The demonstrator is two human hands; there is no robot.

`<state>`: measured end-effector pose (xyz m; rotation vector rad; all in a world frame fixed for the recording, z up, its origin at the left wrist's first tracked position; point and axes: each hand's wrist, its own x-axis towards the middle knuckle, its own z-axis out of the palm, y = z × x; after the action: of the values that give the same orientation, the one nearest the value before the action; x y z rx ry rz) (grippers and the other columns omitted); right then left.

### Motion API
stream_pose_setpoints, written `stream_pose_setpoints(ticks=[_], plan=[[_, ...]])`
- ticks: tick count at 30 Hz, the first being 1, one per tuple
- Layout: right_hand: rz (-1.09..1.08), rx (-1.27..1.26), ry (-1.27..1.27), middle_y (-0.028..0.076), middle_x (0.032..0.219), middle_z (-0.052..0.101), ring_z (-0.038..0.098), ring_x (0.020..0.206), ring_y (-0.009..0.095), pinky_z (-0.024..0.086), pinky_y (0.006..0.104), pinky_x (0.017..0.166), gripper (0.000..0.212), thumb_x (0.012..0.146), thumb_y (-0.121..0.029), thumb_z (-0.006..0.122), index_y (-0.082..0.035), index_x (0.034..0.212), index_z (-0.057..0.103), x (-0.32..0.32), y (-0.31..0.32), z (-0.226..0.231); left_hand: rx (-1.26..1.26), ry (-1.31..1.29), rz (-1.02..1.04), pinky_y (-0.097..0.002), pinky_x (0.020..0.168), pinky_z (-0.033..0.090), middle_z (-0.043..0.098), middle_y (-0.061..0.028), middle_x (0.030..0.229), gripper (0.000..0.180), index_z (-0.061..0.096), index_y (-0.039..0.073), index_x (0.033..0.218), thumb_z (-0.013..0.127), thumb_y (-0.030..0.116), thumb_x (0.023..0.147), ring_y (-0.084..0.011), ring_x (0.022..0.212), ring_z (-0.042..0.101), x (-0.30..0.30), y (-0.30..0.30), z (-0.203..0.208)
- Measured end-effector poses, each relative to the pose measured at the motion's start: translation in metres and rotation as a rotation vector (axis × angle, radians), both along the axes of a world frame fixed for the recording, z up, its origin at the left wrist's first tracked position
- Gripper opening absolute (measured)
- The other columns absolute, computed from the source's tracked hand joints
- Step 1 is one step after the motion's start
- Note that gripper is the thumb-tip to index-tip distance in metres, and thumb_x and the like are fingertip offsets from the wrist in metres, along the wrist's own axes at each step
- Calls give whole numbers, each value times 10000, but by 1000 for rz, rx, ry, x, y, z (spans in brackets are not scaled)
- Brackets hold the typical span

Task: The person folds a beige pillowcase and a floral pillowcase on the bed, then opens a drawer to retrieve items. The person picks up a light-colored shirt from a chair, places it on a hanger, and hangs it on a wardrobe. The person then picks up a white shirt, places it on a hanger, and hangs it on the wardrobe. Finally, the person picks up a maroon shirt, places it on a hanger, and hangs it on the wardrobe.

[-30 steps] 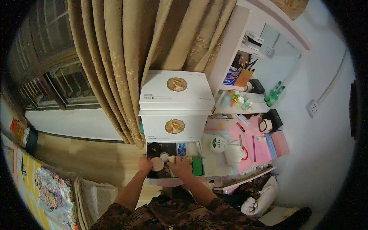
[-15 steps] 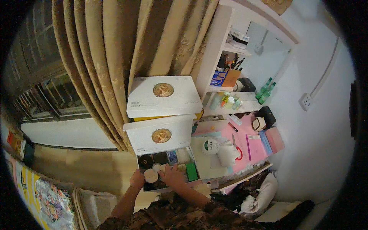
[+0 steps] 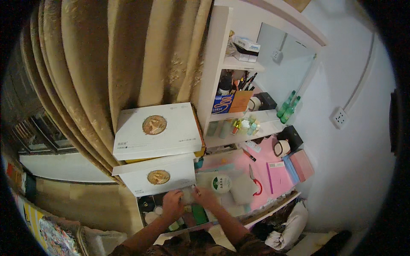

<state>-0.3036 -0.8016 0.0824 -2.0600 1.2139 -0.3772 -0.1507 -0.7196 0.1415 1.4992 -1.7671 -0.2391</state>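
Left hand [image 3: 173, 205] is hovering over the open white box [image 3: 185, 231], fingers half curled; right hand [image 3: 207, 198] is hanging just beside it at the box's right side, fingers bent. Cannot tell if either is gripping anything. Box is sitting right before the person; green pack [image 3: 199, 215] and round black case [image 3: 146, 204] are lying inside. Lid [image 3: 141, 177] is standing up at back. Red-handled scissors [image 3: 257, 187] are lying rightward, second white box [image 3: 136, 143] is resting behind lid.

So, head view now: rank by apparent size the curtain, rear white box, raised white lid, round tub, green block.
Largest to smallest:
1. Curtain
2. Rear white box
3. Raised white lid
4. Round tub and green block: too alike to rank.
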Motion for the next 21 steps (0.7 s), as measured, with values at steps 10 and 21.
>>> stream_pose_setpoints(ticks=[10,21], plan=[[-443,-678,-204,213,1099,434,481,938,318,397,377,800,661,694,-148,618,34,1214,253,-46,-251,15,14,64,-92,-422,839,355,451,-223,1042,398,414,-15,1087,489,13,697,-375,981,425,-85,-168,-9],[-362,-314,-479,168,990,495,510,877,287,413,346,738,529,669,-135,650,-15,1083,343,-32,-262,15,163,240,14,-394,802,382,489,-199,995,374,443,28,1081,484,25,708,-367,907,468,-78,-166,-7]])
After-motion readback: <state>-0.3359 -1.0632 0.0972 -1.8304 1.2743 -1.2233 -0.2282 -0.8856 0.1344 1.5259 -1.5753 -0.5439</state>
